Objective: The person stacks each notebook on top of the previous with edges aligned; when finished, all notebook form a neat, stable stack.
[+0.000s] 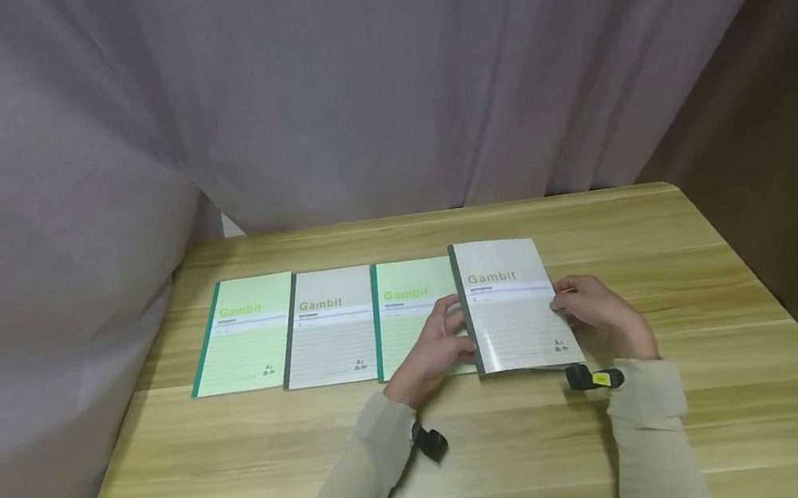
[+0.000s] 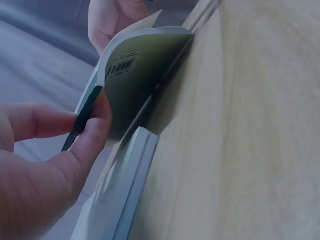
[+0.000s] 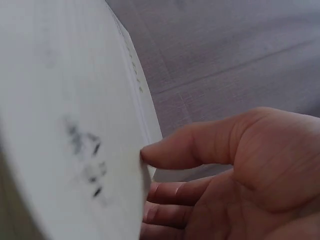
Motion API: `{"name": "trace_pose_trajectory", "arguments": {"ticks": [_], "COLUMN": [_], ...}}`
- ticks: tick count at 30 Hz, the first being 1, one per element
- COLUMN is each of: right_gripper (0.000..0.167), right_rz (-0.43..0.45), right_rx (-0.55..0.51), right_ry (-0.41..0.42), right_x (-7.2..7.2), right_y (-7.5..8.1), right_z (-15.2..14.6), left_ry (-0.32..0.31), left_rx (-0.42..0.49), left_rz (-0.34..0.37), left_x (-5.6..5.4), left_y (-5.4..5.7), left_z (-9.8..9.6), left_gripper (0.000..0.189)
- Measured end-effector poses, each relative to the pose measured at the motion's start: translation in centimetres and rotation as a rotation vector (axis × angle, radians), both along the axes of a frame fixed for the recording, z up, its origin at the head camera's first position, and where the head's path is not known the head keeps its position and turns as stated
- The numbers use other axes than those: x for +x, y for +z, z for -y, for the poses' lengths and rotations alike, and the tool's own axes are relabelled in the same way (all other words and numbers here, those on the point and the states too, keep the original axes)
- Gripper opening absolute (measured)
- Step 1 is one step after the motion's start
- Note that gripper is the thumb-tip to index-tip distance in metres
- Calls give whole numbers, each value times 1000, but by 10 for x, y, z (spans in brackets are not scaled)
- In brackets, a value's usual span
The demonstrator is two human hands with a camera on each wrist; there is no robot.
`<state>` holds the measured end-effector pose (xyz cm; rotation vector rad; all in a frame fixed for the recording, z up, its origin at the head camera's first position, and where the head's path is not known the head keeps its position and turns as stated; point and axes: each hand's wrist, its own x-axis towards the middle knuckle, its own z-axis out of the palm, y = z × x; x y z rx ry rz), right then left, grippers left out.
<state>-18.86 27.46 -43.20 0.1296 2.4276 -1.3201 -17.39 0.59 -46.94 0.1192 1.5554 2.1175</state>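
A grey "Gambit" notebook [image 1: 511, 326] with a dark spine is held slightly above the table, partly over the right side of a green notebook [image 1: 409, 280]. My left hand [image 1: 437, 349] pinches its spine between thumb and fingers. At the opposite edge, my right hand [image 1: 603, 309] grips the pages, thumb on the front cover and fingers behind. In the left wrist view the notebook [image 2: 135, 75] bows, showing a barcode on its back cover. The right wrist view shows its front cover [image 3: 80, 125] close up and blurred.
Left of the green notebook lie another grey notebook [image 1: 332, 344] and a green notebook [image 1: 245, 344], side by side in a row. They rest on a wood-grain table [image 1: 233, 473]. A grey curtain [image 1: 326, 95] hangs behind the table's far edge.
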Motion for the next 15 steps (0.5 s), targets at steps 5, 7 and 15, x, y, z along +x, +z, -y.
{"name": "trace_pose_trajectory", "arguments": {"ticks": [5, 7, 15], "right_gripper": [44, 44, 45], "right_rz": [-28, -24, -42], "right_rx": [-31, -45, -118], "right_ry": [27, 32, 18], "right_x": [0, 0, -2], "right_y": [1, 2, 2], "right_z": [3, 5, 11], "left_ry": [9, 11, -4], "left_rx": [15, 23, 48], "left_rz": [-11, -13, -33], "left_x": [-3, -4, -9], "left_y": [1, 2, 4], "left_z": [5, 7, 19], "left_gripper": [85, 84, 82]}}
